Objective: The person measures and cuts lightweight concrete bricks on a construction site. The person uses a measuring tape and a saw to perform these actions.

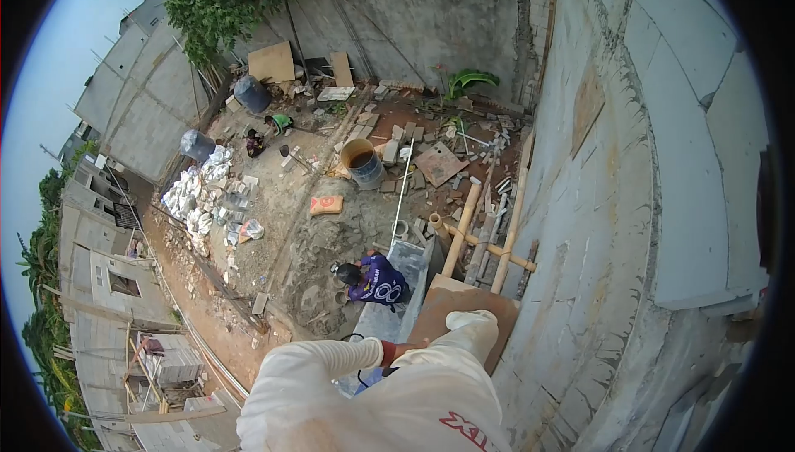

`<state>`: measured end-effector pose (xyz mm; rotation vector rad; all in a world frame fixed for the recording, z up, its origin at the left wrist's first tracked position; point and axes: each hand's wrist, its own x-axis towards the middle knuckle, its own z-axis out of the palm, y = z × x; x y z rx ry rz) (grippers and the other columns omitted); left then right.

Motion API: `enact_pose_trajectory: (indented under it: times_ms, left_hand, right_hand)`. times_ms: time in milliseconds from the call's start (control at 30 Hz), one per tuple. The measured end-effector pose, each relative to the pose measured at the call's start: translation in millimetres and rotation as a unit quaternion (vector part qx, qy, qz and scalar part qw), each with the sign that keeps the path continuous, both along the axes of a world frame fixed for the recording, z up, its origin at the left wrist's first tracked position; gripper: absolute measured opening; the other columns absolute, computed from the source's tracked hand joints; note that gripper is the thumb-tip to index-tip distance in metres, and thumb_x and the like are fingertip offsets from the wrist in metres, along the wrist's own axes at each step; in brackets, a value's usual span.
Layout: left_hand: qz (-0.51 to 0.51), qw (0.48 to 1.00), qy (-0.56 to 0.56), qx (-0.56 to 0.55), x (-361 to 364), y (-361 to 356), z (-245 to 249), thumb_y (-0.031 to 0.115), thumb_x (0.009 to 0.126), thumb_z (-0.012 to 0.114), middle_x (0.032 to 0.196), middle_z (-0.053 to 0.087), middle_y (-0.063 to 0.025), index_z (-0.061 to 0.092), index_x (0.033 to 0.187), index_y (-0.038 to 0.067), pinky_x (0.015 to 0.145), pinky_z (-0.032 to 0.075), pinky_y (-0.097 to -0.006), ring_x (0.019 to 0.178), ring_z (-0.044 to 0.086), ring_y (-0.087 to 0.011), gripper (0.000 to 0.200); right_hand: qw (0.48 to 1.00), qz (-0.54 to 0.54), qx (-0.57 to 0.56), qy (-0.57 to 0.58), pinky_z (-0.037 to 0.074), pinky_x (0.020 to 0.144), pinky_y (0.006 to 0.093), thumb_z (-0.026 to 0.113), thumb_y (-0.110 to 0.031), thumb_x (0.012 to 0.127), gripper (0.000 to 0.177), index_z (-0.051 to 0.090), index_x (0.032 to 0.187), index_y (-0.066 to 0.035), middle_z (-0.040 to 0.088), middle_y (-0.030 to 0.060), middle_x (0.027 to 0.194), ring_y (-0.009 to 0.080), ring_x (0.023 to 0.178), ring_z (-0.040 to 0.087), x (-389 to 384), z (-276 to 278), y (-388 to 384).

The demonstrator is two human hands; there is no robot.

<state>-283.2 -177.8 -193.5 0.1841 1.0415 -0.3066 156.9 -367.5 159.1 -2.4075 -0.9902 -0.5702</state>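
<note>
The left arm (323,362) bends inward, the left hand (411,350) partly hidden.

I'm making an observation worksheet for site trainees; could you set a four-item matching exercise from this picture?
1. Nearest board
2. Bag on the ground below the open drum
3. Co-worker's shirt
4. Bamboo poles

A. Purple
B. Crossing one another
C. Partly hidden by white clothing
D. Orange

Pairs: 1-C, 2-D, 3-A, 4-B

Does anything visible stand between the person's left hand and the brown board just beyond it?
Nothing visible stands between the left hand and the near part of the brown board; white clothing covers some board farther right.
</note>
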Motion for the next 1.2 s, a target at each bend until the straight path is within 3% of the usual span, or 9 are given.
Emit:
enact_pose_trajectory:
  times_ms: [133, 167, 267, 367, 567, 700, 867, 1000, 1200]
  left_hand:
    - [-0.041, 0.991, 0.022, 0.128, 94, 61, 20, 0.072, 0.102, 0.039, 0.146, 0.057, -0.0128, 0.047, 0.153, 0.006, 0.112, 0.043, -0.0375, 0.129, 0.058, -0.0215, 0.084]
    - [-0.082, 0.914, 0.014, 0.398, 107, 63, -42, 0.073, 0.101, 0.041, 0.14, 0.062, -0.0102, 0.054, 0.148, 0.007, 0.104, 0.05, -0.0359, 0.122, 0.062, -0.0202, 0.082]
    - [-0.2, 0.899, -0.025, 0.389, 190, 92, 88, 0.073, 0.103, 0.033, 0.159, 0.045, -0.0144, 0.035, 0.161, 0.009, 0.119, 0.035, -0.0376, 0.145, 0.046, -0.0251, 0.086]
    - [-0.234, 0.867, -0.407, 0.168, 272, 98, 245, 0.062, 0.107, 0.039, 0.157, 0.048, -0.0141, 0.039, 0.159, 0.011, 0.119, 0.035, -0.0401, 0.145, 0.046, -0.0262, 0.073]
    - [-0.271, 0.303, -0.545, 0.733, 416, 85, 397, 0.037, 0.095, 0.073, 0.129, 0.069, -0.0176, 0.07, 0.126, 0.005, 0.107, 0.048, -0.0436, 0.123, 0.062, -0.0349, 0.044]
    - [-0.289, 0.057, -0.473, 0.83, 486, 114, 381, 0.042, 0.094, 0.072, 0.128, 0.066, -0.0168, 0.071, 0.123, 0.008, 0.104, 0.048, -0.0456, 0.12, 0.061, -0.0377, 0.045]
    - [-0.305, 0.021, -0.448, 0.84, 502, 128, 352, 0.046, 0.094, 0.07, 0.132, 0.063, -0.0166, 0.071, 0.122, 0.009, 0.105, 0.046, -0.0486, 0.124, 0.057, -0.038, 0.047]
    - [-0.315, 0.138, -0.443, 0.828, 502, 130, 345, 0.051, 0.092, 0.068, 0.133, 0.061, -0.0163, 0.073, 0.12, 0.011, 0.109, 0.041, -0.0509, 0.126, 0.055, -0.0373, 0.049]
    - [-0.275, 0.086, -0.418, 0.862, 506, 132, 343, 0.046, 0.087, 0.074, 0.127, 0.064, -0.0168, 0.074, 0.118, 0.009, 0.105, 0.044, -0.0495, 0.117, 0.058, -0.0384, 0.048]
  right_hand:
    - [0.999, 0.044, -0.018, 0.014, 0.048, 0.102, 0.0502, 0.058, -0.037, 0.106, 0.046, 0.065, 0.128, 0.003, 0.068, 0.0232, 0.119, 0.0374, 0.115, 0.063, 93, -91, -84]
    - [0.999, -0.013, 0.009, 0.045, 0.043, 0.106, 0.0487, 0.055, -0.03, 0.105, 0.041, 0.063, 0.127, 0.004, 0.062, 0.0234, 0.126, 0.0387, 0.12, 0.058, 51, -69, -70]
    - [0.993, -0.061, 0.084, 0.062, 0.04, 0.106, 0.0496, 0.053, -0.014, 0.099, 0.029, 0.061, 0.119, 0.004, 0.059, 0.0222, 0.124, 0.0414, 0.12, 0.053, 4, -2, -9]
    - [0.989, -0.057, 0.13, 0.034, 0.04, 0.105, 0.0513, 0.058, -0.01, 0.09, 0.03, 0.063, 0.116, 0.004, 0.06, 0.0219, 0.119, 0.0421, 0.118, 0.053, 5, 7, -12]
    - [0.98, -0.135, 0.146, -0.003, 0.038, 0.106, 0.0507, 0.064, -0.011, 0.086, 0.029, 0.065, 0.113, -0.001, 0.061, 0.0192, 0.119, 0.0409, 0.119, 0.054, -9, 22, -35]
    - [0.966, -0.237, 0.107, -0.003, 0.035, 0.108, 0.0529, 0.066, -0.014, 0.086, 0.029, 0.066, 0.112, -0.003, 0.061, 0.0183, 0.119, 0.041, 0.121, 0.054, -25, 11, -81]
    - [0.939, -0.333, 0.084, -0.01, 0.033, 0.11, 0.0557, 0.067, -0.018, 0.086, 0.029, 0.067, 0.112, -0.004, 0.062, 0.0176, 0.118, 0.04, 0.122, 0.053, -33, -17, -106]
    - [0.93, -0.356, 0.086, 0.042, 0.032, 0.112, 0.0561, 0.07, -0.022, 0.086, 0.031, 0.067, 0.112, -0.005, 0.062, 0.017, 0.118, 0.0391, 0.123, 0.054, -32, -9, -97]
    - [0.905, -0.417, 0.073, 0.049, 0.025, 0.119, 0.0582, 0.069, -0.028, 0.09, 0.039, 0.066, 0.121, -0.006, 0.06, 0.0194, 0.128, 0.0406, 0.132, 0.049, -13, -6, -105]
